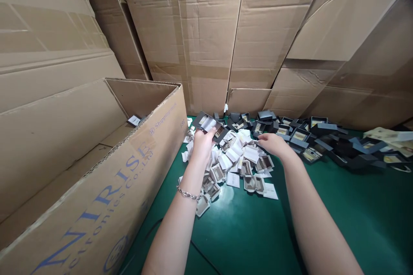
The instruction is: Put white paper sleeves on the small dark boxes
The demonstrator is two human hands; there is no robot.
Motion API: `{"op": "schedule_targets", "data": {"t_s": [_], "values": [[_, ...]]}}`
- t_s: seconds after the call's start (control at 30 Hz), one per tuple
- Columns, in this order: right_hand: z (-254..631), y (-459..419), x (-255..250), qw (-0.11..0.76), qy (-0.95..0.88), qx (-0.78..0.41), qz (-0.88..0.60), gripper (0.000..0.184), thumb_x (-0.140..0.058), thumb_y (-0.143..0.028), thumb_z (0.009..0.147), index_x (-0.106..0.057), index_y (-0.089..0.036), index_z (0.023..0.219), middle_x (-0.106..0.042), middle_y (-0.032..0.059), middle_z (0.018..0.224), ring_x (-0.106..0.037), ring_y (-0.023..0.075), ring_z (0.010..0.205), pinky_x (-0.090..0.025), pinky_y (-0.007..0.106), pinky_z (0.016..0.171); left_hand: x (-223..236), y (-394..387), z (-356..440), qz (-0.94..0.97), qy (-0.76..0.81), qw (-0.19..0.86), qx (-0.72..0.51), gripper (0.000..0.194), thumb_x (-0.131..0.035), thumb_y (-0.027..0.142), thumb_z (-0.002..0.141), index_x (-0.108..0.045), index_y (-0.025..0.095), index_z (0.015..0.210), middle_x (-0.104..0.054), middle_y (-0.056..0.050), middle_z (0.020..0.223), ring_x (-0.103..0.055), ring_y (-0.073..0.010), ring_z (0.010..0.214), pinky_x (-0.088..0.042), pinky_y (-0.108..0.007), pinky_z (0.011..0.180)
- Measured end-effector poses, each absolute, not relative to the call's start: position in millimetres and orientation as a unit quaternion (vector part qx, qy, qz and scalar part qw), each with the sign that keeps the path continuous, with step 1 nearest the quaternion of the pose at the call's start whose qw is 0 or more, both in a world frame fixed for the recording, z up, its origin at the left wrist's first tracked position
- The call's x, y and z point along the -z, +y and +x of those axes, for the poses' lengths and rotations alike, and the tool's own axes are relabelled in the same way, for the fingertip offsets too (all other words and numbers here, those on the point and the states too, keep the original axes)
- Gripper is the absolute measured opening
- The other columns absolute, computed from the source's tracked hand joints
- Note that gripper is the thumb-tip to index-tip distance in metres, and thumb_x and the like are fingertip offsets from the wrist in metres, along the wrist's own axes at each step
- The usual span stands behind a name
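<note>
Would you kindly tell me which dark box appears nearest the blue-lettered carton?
The dark box in the left hand; the other dark boxes lie on the table, behind it and to the right.

I log fairly bright light from above: a soft glare patch on the green tabletop, a shadow along the right forearm, dimness toward the upper right corner. Wide-angle stretch pulls at the edges, and the black boxes at right look soft, possibly from motion blur.
</note>
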State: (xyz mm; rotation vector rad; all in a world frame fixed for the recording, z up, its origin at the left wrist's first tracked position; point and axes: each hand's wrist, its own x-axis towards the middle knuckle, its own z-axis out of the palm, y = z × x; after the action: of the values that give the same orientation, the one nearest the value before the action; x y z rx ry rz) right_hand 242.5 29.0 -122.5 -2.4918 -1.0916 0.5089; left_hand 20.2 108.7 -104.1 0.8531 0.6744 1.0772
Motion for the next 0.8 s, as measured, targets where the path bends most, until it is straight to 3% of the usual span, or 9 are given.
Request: {"op": "schedule_targets", "data": {"t_s": [0.13,0.23,0.4,0.5,0.63,0.8], "values": [[237.4,32.6,132.3,0.096,-0.382,-0.186,-0.900,0.051,-0.053,-0.020,0.081,-0.054,-0.003,0.129,-0.053,0.0238,0.127,-0.049,0.0367,0.121,-0.038,0.043,0.099,94.5,103.9,18.6,0.332,0.278,0.761,-0.482,0.029,-0.056,0.004,0.077,-0.056,0.010,0.106,-0.066,-0.008,0.100,-0.063,-0.0149,0.084,-0.049,-0.029,0.082],[231.6,36.1,136.7,0.052,-0.395,-0.189,-0.898,0.052,-0.047,-0.020,0.085,-0.049,0.000,0.133,-0.048,0.0267,0.131,-0.046,0.0384,0.123,-0.034,0.046,0.101,92.5,104.3,17.1,0.313,0.275,0.773,-0.479,0.024,-0.056,0.004,0.078,-0.058,0.009,0.102,-0.068,-0.007,0.094,-0.063,-0.0117,0.079,-0.047,-0.024,0.081],[214.7,38.6,134.6,0.039,-0.462,-0.201,-0.863,0.049,-0.042,-0.015,0.085,-0.052,-0.010,0.133,-0.052,0.0179,0.131,-0.051,0.0306,0.119,-0.039,0.036,0.095,93.5,105.6,15.7,0.325,0.274,0.772,-0.472,0.019,-0.056,0.004,0.079,-0.057,0.009,0.097,-0.067,-0.006,0.091,-0.061,-0.0096,0.077,-0.047,-0.021,0.077],[205.9,38.0,129.9,0.055,-0.493,-0.181,-0.849,0.043,-0.042,-0.010,0.083,-0.060,-0.012,0.122,-0.059,0.0157,0.122,-0.055,0.0272,0.112,-0.040,0.030,0.088,92.7,103.3,14.7,0.353,0.285,0.768,-0.453,0.025,-0.055,0.004,0.079,-0.055,0.011,0.103,-0.065,-0.006,0.098,-0.061,-0.0101,0.078,-0.048,-0.023,0.074],[203.0,36.3,121.9,0.092,-0.505,-0.156,-0.844,0.027,-0.045,-0.015,0.085,-0.069,-0.013,0.097,-0.067,0.0118,0.099,-0.059,0.0227,0.095,-0.039,0.026,0.075,90.9,100.3,14.2,0.379,0.304,0.759,-0.433,0.040,-0.056,0.004,0.079,-0.052,0.017,0.116,-0.064,-0.004,0.103,-0.060,-0.0094,0.082,-0.048,-0.021,0.072],[207.6,33.0,112.6,0.158,-0.477,-0.116,-0.857,0.022,-0.052,-0.022,0.084,-0.067,-0.015,0.097,-0.067,0.0056,0.093,-0.059,0.0176,0.085,-0.038,0.024,0.070,90.1,99.5,14.9,0.376,0.305,0.769,-0.417,0.046,-0.054,0.001,0.079,-0.049,0.018,0.122,-0.064,-0.003,0.104,-0.060,-0.0091,0.083,-0.048,-0.020,0.071]]}}
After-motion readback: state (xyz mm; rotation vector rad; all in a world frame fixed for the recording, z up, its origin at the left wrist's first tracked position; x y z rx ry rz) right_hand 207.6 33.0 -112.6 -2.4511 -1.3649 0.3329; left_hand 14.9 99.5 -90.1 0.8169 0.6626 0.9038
